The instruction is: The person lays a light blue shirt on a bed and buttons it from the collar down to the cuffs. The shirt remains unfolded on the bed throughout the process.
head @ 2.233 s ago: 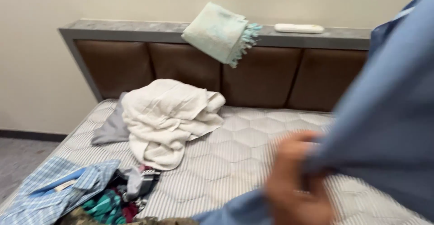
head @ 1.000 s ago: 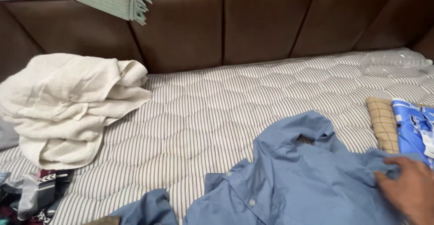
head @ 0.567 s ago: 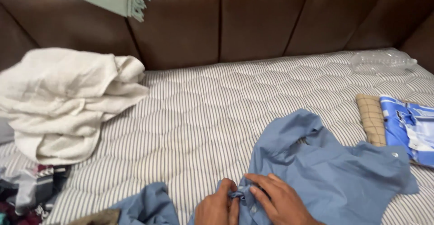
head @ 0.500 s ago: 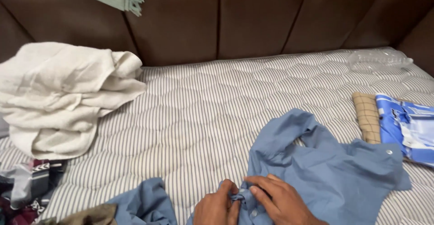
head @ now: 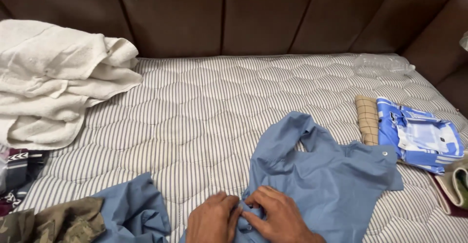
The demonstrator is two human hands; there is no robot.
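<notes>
Both our hands are down at the near edge of the mattress (head: 204, 111), working the blue shirt (head: 326, 174) spread out in front of us. Our left hand (head: 212, 218) pinches the shirt's front edge, fingers curled tight on the cloth, and our right hand (head: 275, 216) meets it, thumb and fingertips closed on the same strip by a small button. The hands touch each other. One blue sleeve (head: 129, 213) trails off left, beside a camouflage garment (head: 53, 221). A heap of white towels (head: 58, 82) sits far left; a folded blue checked shirt (head: 419, 135) lies to the right, a tan folded cloth (head: 366, 118) against it.
</notes>
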